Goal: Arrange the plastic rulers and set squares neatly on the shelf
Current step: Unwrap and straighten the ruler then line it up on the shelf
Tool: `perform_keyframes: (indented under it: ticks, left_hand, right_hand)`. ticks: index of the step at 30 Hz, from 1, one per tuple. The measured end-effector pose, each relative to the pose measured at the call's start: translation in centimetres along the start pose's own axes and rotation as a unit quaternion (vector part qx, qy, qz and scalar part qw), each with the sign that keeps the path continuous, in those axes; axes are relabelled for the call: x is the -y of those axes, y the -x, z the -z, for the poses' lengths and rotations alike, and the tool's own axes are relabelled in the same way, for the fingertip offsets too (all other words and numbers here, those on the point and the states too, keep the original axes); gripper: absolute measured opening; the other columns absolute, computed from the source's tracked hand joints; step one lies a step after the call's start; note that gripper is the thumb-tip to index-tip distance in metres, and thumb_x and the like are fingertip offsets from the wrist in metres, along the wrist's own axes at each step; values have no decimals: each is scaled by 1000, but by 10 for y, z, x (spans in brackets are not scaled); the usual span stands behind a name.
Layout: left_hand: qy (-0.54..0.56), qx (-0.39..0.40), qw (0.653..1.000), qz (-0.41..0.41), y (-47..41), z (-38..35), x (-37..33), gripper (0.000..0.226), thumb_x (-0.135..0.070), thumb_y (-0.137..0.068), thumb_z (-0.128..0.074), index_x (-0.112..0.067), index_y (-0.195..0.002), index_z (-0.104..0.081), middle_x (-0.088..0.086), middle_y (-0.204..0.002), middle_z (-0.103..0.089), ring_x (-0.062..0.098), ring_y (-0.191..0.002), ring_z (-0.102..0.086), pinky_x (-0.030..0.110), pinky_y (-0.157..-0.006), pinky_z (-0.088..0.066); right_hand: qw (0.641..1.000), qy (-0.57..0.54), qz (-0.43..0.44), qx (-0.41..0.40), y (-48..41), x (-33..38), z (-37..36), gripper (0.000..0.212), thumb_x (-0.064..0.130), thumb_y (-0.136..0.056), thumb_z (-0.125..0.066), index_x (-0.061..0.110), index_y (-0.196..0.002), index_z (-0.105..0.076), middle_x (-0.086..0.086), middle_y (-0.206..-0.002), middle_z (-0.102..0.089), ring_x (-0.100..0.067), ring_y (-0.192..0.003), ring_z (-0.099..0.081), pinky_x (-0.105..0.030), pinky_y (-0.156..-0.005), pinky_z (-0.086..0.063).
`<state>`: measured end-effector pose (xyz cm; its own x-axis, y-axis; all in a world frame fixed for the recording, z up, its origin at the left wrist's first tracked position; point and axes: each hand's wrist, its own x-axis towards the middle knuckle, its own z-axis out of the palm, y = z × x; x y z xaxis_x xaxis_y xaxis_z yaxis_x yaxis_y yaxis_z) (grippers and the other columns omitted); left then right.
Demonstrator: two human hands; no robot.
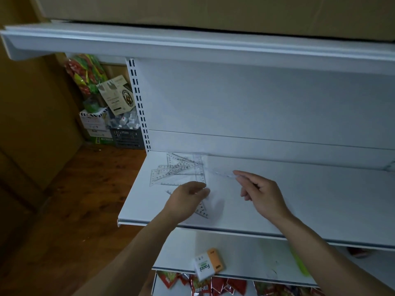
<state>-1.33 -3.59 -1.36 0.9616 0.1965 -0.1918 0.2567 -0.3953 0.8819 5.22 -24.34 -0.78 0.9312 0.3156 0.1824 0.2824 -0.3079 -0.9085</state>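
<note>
Nearest: a tissue pack [208,263] lies on the lower shelf [256,259]. Over the white shelf [310,199] above, the left hand [188,196] has its fingers curled round a clear set square [202,211]. The right hand [264,195] pinches a blurred clear ruler [222,174] between thumb and forefinger. Farther back, at the shelf's left rear, lies an overlapping pile of rulers and set squares [177,167].

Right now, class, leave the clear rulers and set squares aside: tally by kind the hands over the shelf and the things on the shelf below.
Hands: 2 (left hand, right hand pinching a clear ruler)
White and orange tissue pack: 1
Yellow-green item: 1
Reddish item, mostly hidden: 1
Total: 5
</note>
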Motion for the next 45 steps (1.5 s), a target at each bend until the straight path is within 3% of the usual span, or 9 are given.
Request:
perform_keyframes:
  ticks: [5,9,14,20,23,28,33,38,45]
  left_hand:
    - [323,47,939,107,0,-1,-16,24,-39,-96,-51,-22,-114,-56,0,-114,-67,15,-100,-67,26,-84,-53]
    - [436,20,893,111,-10,-4,-19,17,-32,-97,-52,-21,-109,-56,2,-117,-63,19,-109,-63,30,-89,-50]
    - [533,-40,840,97,-16,-1,-15,36,-16,-95,-57,-10,-129,-50,5,-121,-66,19,-107,-65,32,-94,-50]
    - [481,-44,874,58,-13,-5,-12,29,-10,-95,-57,-14,-124,-56,1,-113,-71,13,-102,-68,31,-93,-52]
    - [434,-36,899,45,-8,-22,-17,23,-7,-93,-58,-8,-116,-60,5,-109,-72,16,-100,-69,26,-83,-54]
    - [382,-23,924,17,-3,-64,-48,13,-3,-92,-59,-9,-102,-65,8,-105,-72,21,-100,-67,32,-88,-53]
    - [336,11,942,-8,1,-140,-86,14,-2,-91,-60,-13,-96,-68,5,-96,-74,21,-95,-68,31,-82,-52]
    - [322,67,944,-32,20,-235,-140,15,-4,-92,-58,-12,-98,-68,9,-101,-72,19,-95,-68,32,-86,-52]
    - [315,138,938,-39,47,-367,-199,13,-10,-88,-64,-12,-100,-69,11,-105,-72,20,-99,-68,35,-88,-54]
  right_hand:
    - [997,-64,-22,21,6,11,-6,12,18,-85,-68,25,-94,-73,3,-86,-72,-16,-80,-67,-26,-73,-55]
    - [996,-75,-38,24,14,13,-8,9,10,-85,-67,16,-88,-74,0,-81,-71,-11,-73,-65,-22,-71,-52]
    - [993,-98,-68,-5,28,9,0,21,1,-84,-66,20,-89,-73,-13,-83,-70,-13,-66,-63,-18,-66,-50]
    - [984,-90,-124,-86,37,-8,24,36,5,-87,-64,28,-113,-60,-4,-82,-72,-12,-66,-64,-19,-65,-50]
    - [977,-101,-148,-116,41,-16,39,28,2,-85,-64,18,-108,-64,-5,-81,-71,-11,-65,-63,-19,-63,-49]
    - [972,-106,-142,-156,55,-24,81,20,0,-84,-65,17,-94,-66,-6,-82,-69,-9,-62,-61,-15,-59,-48]
    - [963,-105,-133,-209,87,-40,157,18,-2,-85,-64,15,-91,-66,-5,-78,-67,-6,-60,-59,-15,-57,-48]
    - [949,-104,-136,-266,131,-68,251,17,0,-86,-64,16,-91,-67,-2,-76,-67,-11,-64,-61,-19,-61,-49]
    - [934,-109,-122,-317,204,-105,372,15,2,-89,-62,15,-95,-66,1,-76,-64,-2,-63,-61,-16,-60,-49]
